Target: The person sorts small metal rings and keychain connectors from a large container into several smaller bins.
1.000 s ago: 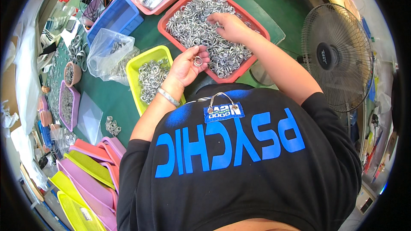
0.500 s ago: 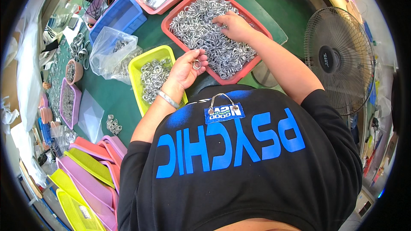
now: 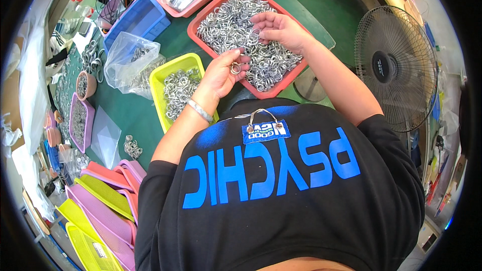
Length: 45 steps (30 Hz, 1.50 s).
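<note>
A red tray point(image 3: 195, 34) heaped with silver metal rings point(image 3: 232, 20) lies in front of me. My left hand point(image 3: 224, 74) is at its near left edge, palm up, with one metal ring point(image 3: 235, 68) held at the curled fingers. Over the heap is my right hand point(image 3: 285, 31), its thumb and fingers drawn toward each other. Whatever sits between those fingertips blends with the rings behind them. Beside my left wrist stands a yellow-green basket point(image 3: 157, 88), partly filled with similar rings.
Left of the basket is a clear plastic bag point(image 3: 131, 65) of rings. Behind are an empty blue bin point(image 3: 145, 24) and a pink tray point(image 3: 188, 11) with bagged items. A standing fan point(image 3: 384, 68) is at the right. Stacked baskets point(image 3: 98, 206) fill the lower left.
My right hand has turned and lifted slightly from the heap, showing its thumb apart from the fingers. My left hand has shifted slightly toward the red tray, still with the ring.
</note>
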{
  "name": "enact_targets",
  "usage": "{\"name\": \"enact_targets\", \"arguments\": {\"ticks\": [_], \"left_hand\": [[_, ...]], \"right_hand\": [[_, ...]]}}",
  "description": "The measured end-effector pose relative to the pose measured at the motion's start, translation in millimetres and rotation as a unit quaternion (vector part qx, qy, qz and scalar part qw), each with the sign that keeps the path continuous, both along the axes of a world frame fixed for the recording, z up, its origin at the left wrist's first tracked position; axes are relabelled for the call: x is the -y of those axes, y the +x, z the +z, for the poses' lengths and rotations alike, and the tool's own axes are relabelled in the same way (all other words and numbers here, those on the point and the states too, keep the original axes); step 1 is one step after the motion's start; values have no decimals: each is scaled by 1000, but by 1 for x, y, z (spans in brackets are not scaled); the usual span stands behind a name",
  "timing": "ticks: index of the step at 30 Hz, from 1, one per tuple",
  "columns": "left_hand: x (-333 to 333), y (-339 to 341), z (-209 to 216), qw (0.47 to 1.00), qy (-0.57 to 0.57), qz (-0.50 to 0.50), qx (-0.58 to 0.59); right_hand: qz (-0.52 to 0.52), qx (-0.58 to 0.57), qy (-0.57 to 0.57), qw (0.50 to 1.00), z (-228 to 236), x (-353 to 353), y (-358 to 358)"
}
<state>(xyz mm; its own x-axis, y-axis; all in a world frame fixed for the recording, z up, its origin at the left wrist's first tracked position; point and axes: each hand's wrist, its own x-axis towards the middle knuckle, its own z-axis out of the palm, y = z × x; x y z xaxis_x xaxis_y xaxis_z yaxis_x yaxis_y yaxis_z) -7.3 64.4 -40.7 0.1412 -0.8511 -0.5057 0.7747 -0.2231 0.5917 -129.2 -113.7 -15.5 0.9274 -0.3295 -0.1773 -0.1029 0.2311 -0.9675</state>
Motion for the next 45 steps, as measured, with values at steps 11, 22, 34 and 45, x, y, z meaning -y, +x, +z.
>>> {"name": "enact_targets", "arguments": {"ticks": [11, 22, 34, 45], "left_hand": [[14, -6, 10, 998, -23, -4, 64], [10, -11, 13, 996, -62, 25, 55], [6, -8, 10, 996, -78, 3, 33], [7, -11, 9, 995, -86, 21, 41]], "right_hand": [[2, 53, -57, 997, 4, -20, -4], [-8, 55, -92, 994, 5, -30, -5], [-4, 38, -54, 998, 11, -35, -8], [-50, 27, -58, 997, 7, -39, -6]]}}
